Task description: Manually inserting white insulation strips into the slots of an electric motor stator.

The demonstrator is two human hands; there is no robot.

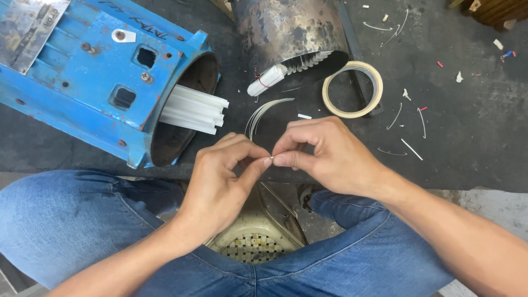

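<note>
My left hand [223, 181] and my right hand [324, 157] meet fingertip to fingertip over the dark mat, both pinching a small thin white strip [269, 159] between thumb and forefinger. A bundle of thin curved white strips [264, 113] arcs up from behind my left fingers. Just left of my hands lies a blue motor housing [93, 71] with a bundle of white strips [195, 110] sticking out of its open end. A rusty metal cylinder [289, 30] lies beyond my hands, with a rolled white bundle [267, 81] at its mouth.
A roll of tan tape [352, 89] lies on the dark mat [467, 126] to the right of the cylinder. White and red scraps are scattered on the mat at the right. My jeans-clad knees frame a cream vented fan cover [253, 242] below.
</note>
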